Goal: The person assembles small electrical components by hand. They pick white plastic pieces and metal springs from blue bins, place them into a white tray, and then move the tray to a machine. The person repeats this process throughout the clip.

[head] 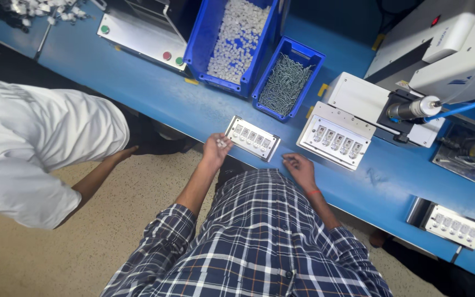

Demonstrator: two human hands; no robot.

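Observation:
My left hand (215, 149) is cupped around several small white plastic parts, just left of a metal jig plate (252, 137) with a row of white parts seated in its slots. My right hand (299, 168) rests on the blue bench (155, 91) to the right of that plate, fingers pinched at its tips; whether it holds a small piece I cannot tell. A second, larger jig plate (335, 135) with a similar row lies further right.
Behind the plates stand a large blue bin (235, 38) of white parts and a smaller blue bin (287, 85) of screws. A white machine with a metal nozzle (413, 109) is at right. Another person in a white shirt (34, 148) stands at my left.

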